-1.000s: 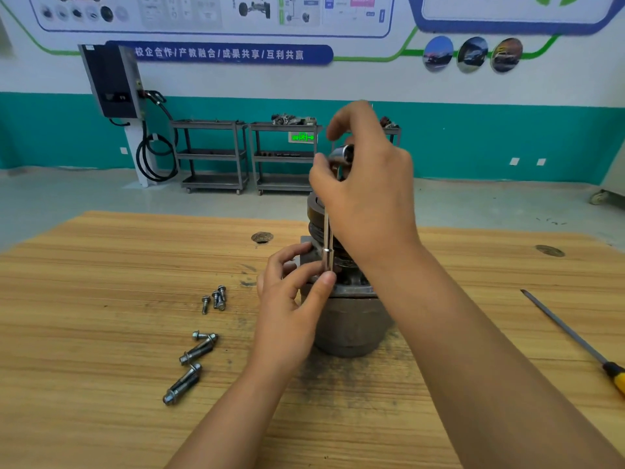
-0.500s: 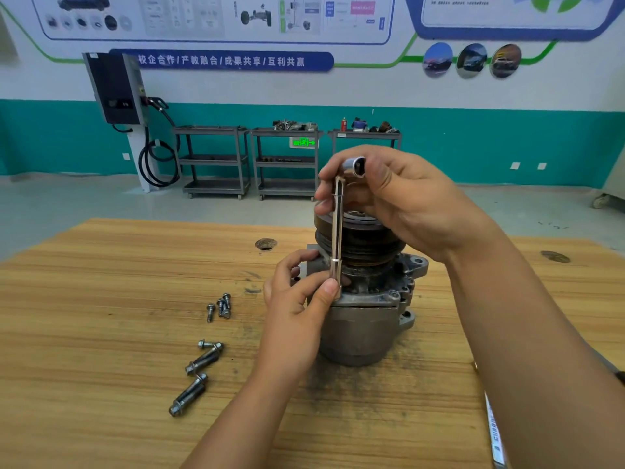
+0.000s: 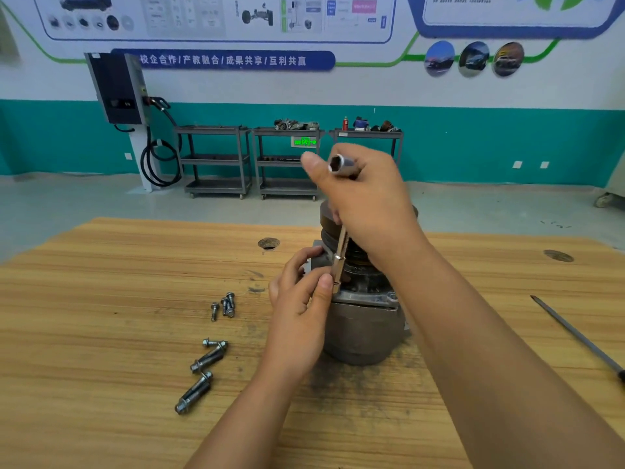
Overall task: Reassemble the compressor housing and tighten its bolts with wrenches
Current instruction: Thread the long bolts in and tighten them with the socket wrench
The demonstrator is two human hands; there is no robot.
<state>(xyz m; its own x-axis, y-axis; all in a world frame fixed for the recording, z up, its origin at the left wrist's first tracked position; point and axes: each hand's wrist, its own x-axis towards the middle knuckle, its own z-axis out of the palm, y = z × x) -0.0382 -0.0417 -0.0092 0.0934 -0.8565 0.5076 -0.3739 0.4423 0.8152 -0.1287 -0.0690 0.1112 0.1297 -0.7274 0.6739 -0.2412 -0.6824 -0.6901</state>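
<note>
Compressor housing (image 3: 367, 330) upright mid-tabletop (image 3: 101, 350), pulley end up. Right hand (image 3: 368, 201) curled round the top bend of an L-shaped socket wrench (image 3: 341, 252) — open hex end faces the camera, shaft slants down to the housing's flange. Left hand (image 3: 299, 302) with fingers curled, thumb and forefinger pinching the shaft's lower end right at the flange. Loose hardware left of the housing: small bolts (image 3: 224, 304) clustered near it, longer bolts (image 3: 207, 358) nearer the front edge. Screwdriver (image 3: 575, 336) lies well apart on the right — handle cut off by the frame
</note>
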